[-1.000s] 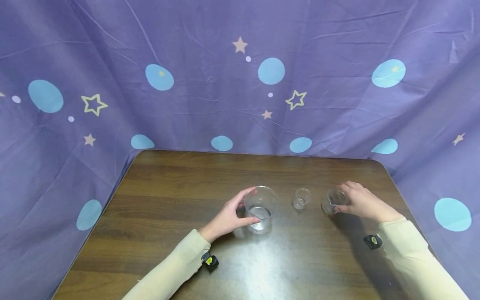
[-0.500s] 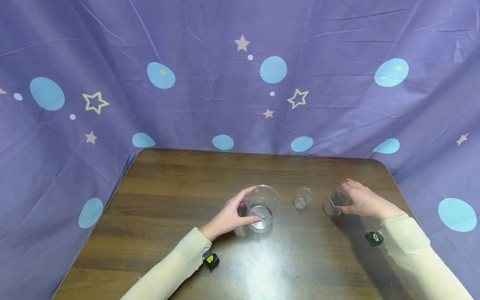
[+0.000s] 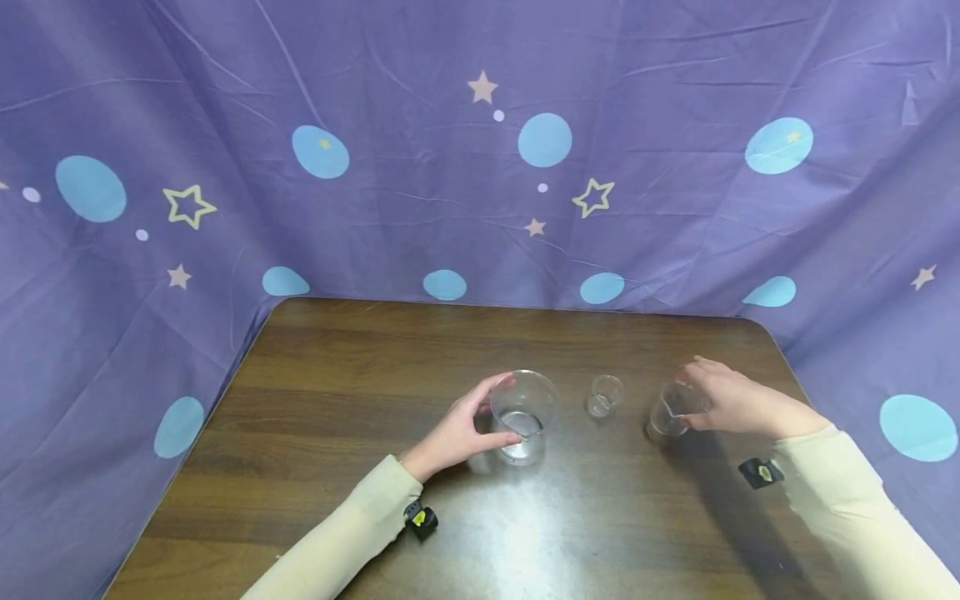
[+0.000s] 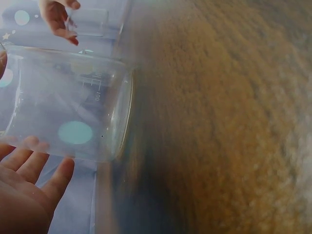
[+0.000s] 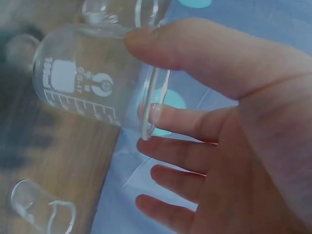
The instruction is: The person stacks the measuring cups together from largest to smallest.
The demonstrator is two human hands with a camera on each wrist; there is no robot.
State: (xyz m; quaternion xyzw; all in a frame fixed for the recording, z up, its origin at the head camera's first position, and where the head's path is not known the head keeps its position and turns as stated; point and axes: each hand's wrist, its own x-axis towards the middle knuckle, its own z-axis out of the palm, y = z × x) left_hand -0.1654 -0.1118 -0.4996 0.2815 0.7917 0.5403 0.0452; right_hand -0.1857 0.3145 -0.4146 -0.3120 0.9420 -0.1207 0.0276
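Observation:
With thumb and fingers on opposite sides, my left hand (image 3: pixel 453 437) holds a large clear glass beaker (image 3: pixel 525 412) upright on the table; its graduations show in the left wrist view. My right hand (image 3: pixel 731 400) pinches the rim of a smaller glass beaker (image 5: pixel 85 78) between thumb and index finger, the other fingers extended apart. White print and a scale mark this beaker, which appears slightly raised off the table. Between the two hands stands a still smaller glass beaker (image 3: pixel 603 396).
The brown wood-grain table (image 3: pixel 337 400) meets a purple curtain (image 3: pixel 405 167) at its back and sides. In the right wrist view another small glass vessel (image 5: pixel 41 209) shows at lower left; I cannot tell where it stands in the head view.
My right hand has moved slightly right with its beaker, which now seems lifted a little. The left hand and the large beaker have stayed in place.

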